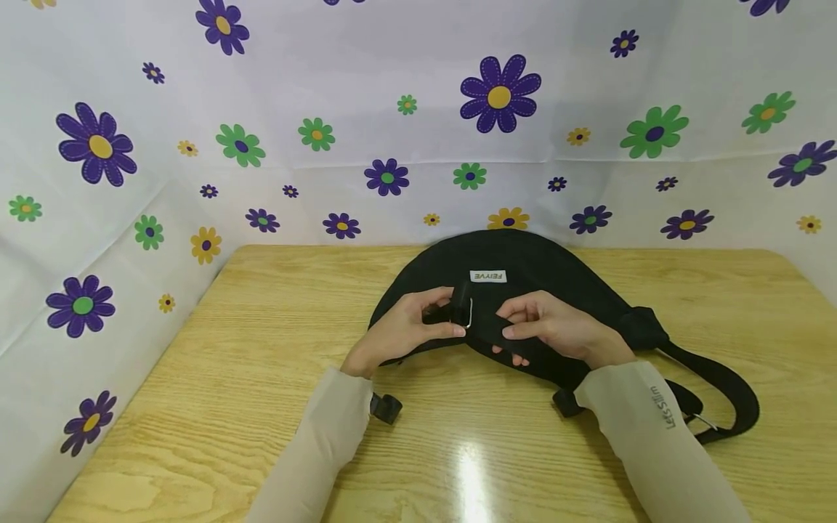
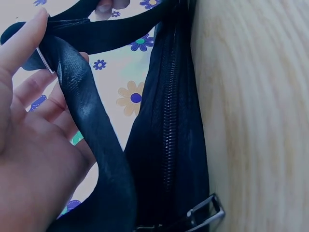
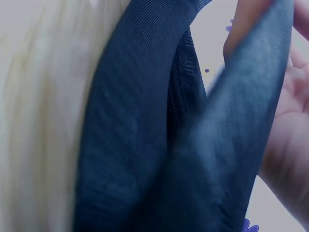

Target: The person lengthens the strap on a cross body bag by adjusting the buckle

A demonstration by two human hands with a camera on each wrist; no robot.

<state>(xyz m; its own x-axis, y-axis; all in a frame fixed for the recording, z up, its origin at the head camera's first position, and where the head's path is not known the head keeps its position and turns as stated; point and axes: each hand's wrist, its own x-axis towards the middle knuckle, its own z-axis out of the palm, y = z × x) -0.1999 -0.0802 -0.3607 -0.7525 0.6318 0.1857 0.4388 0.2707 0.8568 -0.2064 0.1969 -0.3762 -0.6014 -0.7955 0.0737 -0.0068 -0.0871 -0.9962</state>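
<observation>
A bare right hand (image 3: 292, 128), cut off by the frame, lies behind a broad, blurred blue-black fabric strap (image 3: 236, 106), with parts of its fingers showing on both sides of the strap's upper end. Left of the hand, past the strap, curves a wide blue-black band of ribbed fabric (image 3: 125, 121); between the two sits a narrow dark fabric piece with a stitched line (image 3: 188, 72). Farthest left of the hand is the pale wood-grained bench (image 3: 38, 121). Behind the hand hangs white cloth (image 3: 263, 205) with purple flower prints.

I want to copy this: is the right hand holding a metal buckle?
No, the left hand grips the metal buckle; the right hand holds the strap.
</observation>
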